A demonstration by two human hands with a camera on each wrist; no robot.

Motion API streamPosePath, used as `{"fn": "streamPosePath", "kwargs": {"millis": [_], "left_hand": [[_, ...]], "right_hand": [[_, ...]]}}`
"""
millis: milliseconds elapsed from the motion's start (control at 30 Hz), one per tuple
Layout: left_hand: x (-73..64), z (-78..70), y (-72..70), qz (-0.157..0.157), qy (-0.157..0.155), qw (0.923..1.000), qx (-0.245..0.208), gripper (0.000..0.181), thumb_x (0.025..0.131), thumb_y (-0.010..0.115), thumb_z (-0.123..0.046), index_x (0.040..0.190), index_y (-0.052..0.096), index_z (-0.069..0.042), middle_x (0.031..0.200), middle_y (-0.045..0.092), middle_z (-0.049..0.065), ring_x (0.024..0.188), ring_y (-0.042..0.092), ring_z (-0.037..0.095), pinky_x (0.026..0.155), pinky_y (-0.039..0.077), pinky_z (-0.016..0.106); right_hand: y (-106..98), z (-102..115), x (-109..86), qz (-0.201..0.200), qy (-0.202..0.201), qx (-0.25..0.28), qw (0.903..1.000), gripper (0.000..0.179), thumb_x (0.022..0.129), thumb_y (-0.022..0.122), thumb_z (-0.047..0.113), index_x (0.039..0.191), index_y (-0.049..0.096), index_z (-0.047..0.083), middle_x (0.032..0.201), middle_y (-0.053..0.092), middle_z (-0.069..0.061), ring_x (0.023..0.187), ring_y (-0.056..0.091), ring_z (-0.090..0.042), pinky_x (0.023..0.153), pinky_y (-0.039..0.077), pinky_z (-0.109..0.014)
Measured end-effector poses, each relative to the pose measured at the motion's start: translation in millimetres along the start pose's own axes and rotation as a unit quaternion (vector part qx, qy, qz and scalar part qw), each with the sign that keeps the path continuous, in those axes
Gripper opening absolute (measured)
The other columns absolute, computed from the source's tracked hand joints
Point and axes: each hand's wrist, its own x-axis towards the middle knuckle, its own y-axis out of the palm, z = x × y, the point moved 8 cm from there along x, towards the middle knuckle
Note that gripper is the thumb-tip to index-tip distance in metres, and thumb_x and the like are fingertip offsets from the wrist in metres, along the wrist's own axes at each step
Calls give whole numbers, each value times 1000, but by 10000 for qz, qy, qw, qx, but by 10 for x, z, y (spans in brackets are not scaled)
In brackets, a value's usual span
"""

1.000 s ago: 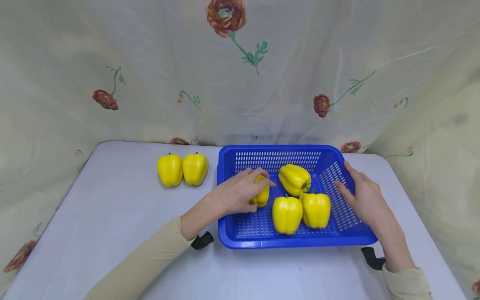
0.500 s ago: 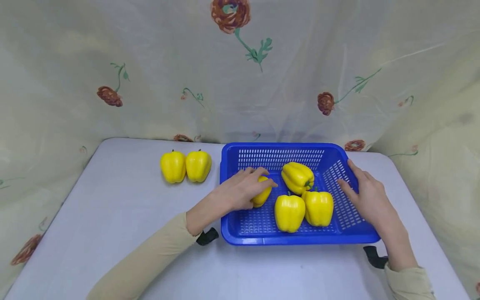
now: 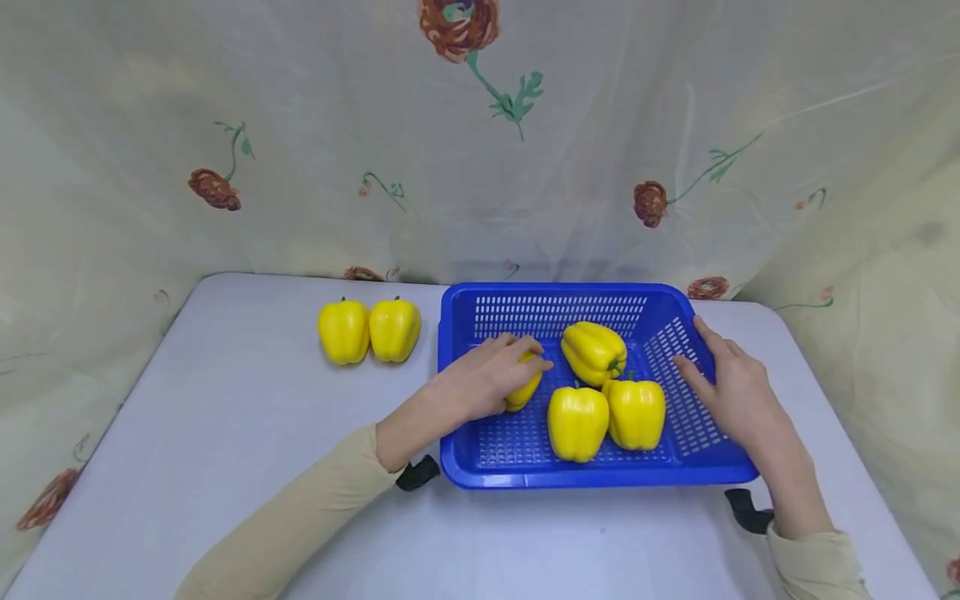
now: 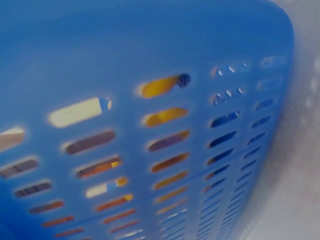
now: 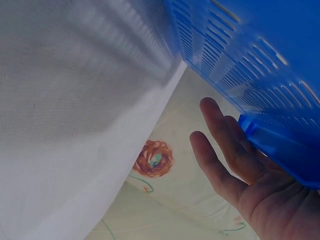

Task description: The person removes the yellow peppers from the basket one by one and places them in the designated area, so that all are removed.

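In the head view, a blue plastic basket (image 3: pixel 600 479) with slotted walls stands on the table. My left hand (image 3: pixel 487 379) reaches over its left rim and grips a yellow bell pepper (image 3: pixel 525 387), mostly hidden by the fingers. Three more yellow bell peppers lie inside: one on its side (image 3: pixel 594 353) and two closer to me, a left one (image 3: pixel 577 425) and a right one (image 3: pixel 636 415). At the right rim rests my right hand (image 3: pixel 738 396), thumb inside and fingers outside. The right wrist view shows those fingers (image 5: pixel 220 170) fairly straight beside the wall.
Two yellow bell peppers, one on the left (image 3: pixel 344 332) and one on the right (image 3: pixel 394 330), stand side by side left of the basket. A flowered curtain (image 3: pixel 315 150) hangs behind the white table (image 3: pixel 247 400). Black straps (image 3: pixel 417 473) show at both wrists.
The pepper in my left hand has tilted a little, and less of it shows beneath the fingers. My right hand stays at the basket's rim. The head view has shifted slightly.
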Motion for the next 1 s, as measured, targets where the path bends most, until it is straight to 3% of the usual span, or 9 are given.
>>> {"fn": "streamPosePath", "kwargs": {"millis": [367, 600, 767, 1000], "left_hand": [[-35, 20, 1, -30, -66, 9999, 146, 62, 101, 73, -8, 158, 55, -24, 158, 54, 9, 140, 59, 34, 117, 56, 45], [-69, 28, -12, -21, 17, 10000, 42, 68, 97, 80, -12, 159, 55, -27, 154, 56, 6, 130, 59, 28, 113, 57, 37], [-128, 96, -117, -79, 52, 10000, -29, 71, 98, 81, -15, 161, 51, -28, 158, 52, 6, 138, 55, 30, 117, 55, 39], [-237, 191, -350, -412, -42, 9991, -88, 77, 94, 85, -17, 162, 49, -26, 161, 51, 9, 149, 49, 33, 127, 46, 48]], "right_hand": [[-15, 13, -4, -44, -54, 37, 10000, 77, 112, 57, 38, 171, 22, 3, 154, 46, -44, 134, 50, -68, 100, 49, -80], [4, -7, -11, -3, 32, 19, 10000, 77, 112, 57, 38, 171, 21, 5, 154, 46, -44, 134, 50, -68, 99, 49, -80], [-4, -5, -10, -15, 53, 26, 10000, 77, 112, 57, 39, 171, 21, 5, 153, 46, -44, 134, 50, -68, 98, 49, -80], [-4, -15, -9, -12, 37, 18, 10000, 77, 112, 57, 39, 171, 21, 5, 153, 46, -44, 134, 50, -68, 98, 49, -80]]}}
